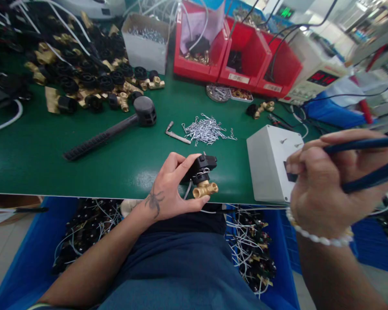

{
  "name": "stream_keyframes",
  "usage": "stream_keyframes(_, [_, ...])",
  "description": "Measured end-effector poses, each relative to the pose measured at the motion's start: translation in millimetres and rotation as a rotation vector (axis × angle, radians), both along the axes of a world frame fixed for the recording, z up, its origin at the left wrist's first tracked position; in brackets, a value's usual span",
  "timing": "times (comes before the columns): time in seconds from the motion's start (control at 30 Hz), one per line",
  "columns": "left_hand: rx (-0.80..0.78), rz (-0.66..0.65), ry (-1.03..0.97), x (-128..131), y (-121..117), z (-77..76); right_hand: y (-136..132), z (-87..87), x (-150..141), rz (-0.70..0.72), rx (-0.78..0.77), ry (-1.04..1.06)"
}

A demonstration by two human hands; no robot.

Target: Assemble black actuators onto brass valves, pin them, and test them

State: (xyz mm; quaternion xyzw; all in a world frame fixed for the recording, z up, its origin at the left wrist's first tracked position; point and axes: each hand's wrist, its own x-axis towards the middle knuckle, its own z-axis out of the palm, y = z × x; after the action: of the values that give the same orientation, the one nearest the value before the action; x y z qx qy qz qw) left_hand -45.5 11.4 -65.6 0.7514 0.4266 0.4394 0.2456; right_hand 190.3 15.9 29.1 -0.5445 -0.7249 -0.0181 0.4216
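Observation:
My left hand [173, 187] is closed around a brass valve [205, 189] with a black plastic actuator [207, 162] on top, at the front edge of the bench. A silver spring clip [204, 174] sits at the joint between them, and a grey cable hangs beside it. On the right, my raised right hand [330, 185] grips a blue-handled tool, apparently pliers [371, 174]; its head is hidden. The fingertips of that hand are at the black switch area of a grey box [268, 165]. A heap of silver spring clips [207, 130] lies ahead of my left hand.
A black mallet [108, 133] and a bent metal piece [177, 134] lie on the green bench. Several brass valves [93, 86] crowd the back left. Red bins [197, 69] and a power supply [320, 77] stand behind. Blue crates [26, 258] with wired parts sit below.

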Motion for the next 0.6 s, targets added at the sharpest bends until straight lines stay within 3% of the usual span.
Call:
stream_keyframes(0.07, [-0.015,-0.003,0.019,-0.4,-0.5,0.5,0.0,-4.9,-2.1,0.114,-0.112,-0.088])
stream_keyframes(0.13, [-0.020,0.003,0.016,-0.7,-1.0,1.0,0.9,-5.7,-1.3,0.292,-0.360,-0.300])
stream_keyframes(0.17, [-0.021,0.002,0.013,-0.8,-1.2,1.0,1.3,-4.5,0.0,0.312,-0.411,-0.349])
stream_keyframes(0.2, [-0.022,-0.002,0.011,-0.8,-1.2,0.7,1.5,-2.8,1.4,0.270,-0.387,-0.333])
stream_keyframes(0.3, [-0.002,-0.014,-0.006,-0.1,-1.0,-1.6,0.2,-0.8,2.4,0.008,-0.100,-0.054])
stream_keyframes(0.33, [0.007,-0.012,-0.012,0.1,-0.9,-2.3,-0.6,-1.7,1.4,-0.020,-0.048,0.005])
stream_keyframes(0.4, [0.011,-0.010,-0.011,0.2,-1.0,-2.8,-1.8,-4.1,-1.6,0.069,-0.109,-0.036])
stream_keyframes(0.5, [-0.009,-0.011,0.009,-0.2,-1.4,-1.1,-1.9,-3.2,-3.1,0.307,-0.381,-0.284])
stream_keyframes(0.6, [-0.012,-0.015,0.003,-0.1,-1.3,1.1,-2.3,-0.5,-0.4,0.199,-0.342,-0.271])
